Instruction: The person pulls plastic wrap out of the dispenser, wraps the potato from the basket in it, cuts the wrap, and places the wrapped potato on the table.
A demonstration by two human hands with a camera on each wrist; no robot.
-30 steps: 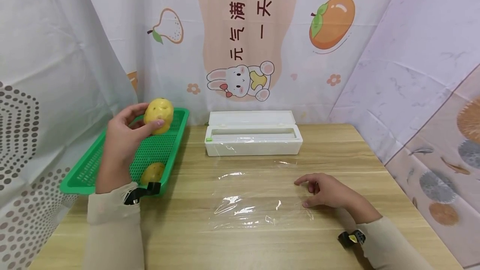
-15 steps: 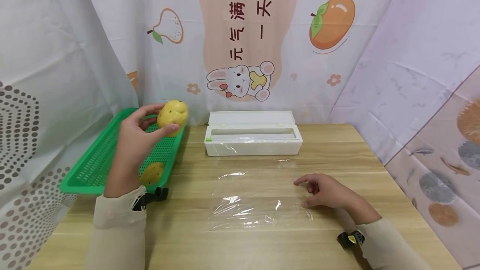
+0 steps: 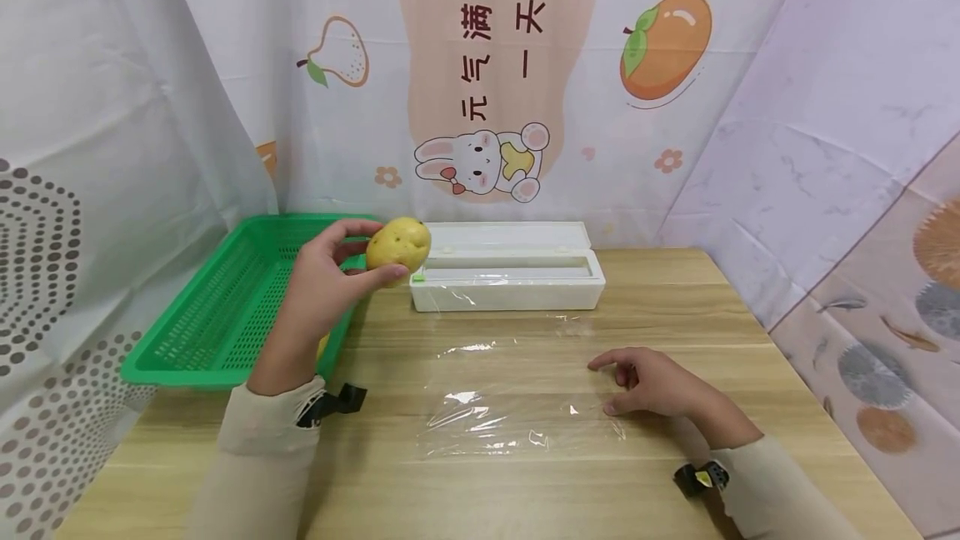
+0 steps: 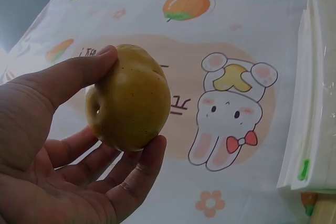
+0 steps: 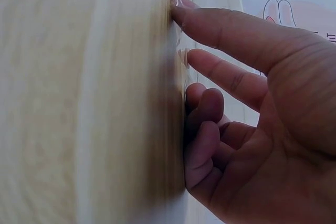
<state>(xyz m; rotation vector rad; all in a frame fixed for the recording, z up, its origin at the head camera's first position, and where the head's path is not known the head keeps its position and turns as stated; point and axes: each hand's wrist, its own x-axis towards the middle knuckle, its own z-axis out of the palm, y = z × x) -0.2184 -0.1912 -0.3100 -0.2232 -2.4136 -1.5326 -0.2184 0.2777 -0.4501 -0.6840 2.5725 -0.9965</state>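
Observation:
My left hand (image 3: pixel 325 286) holds a yellow potato (image 3: pixel 400 245) between thumb and fingers, raised in front of the left end of a white cling film box (image 3: pixel 506 297). The left wrist view shows the thumb on one side of the potato (image 4: pixel 131 98) and the fingertips beneath it. A sheet of clear cling film (image 3: pixel 502 407) stretches from the box over the wooden table. At the sheet's right edge rests my right hand (image 3: pixel 660 386), thumb and index finger apart and touching the film, the other fingers curled in.
A green plastic basket (image 3: pixel 153 357) stands at the left, partly behind the left arm. Inside it, a second potato (image 3: pixel 322 346) is mostly hidden by the wrist. The box's lid (image 3: pixel 506 235) is raised. Printed curtains (image 3: pixel 337 148) enclose the table (image 3: pixel 660 290).
My left hand has carried the potato rightward from over the basket to the box's left end. The left forearm now covers most of the potato in the basket. My right hand has stayed still.

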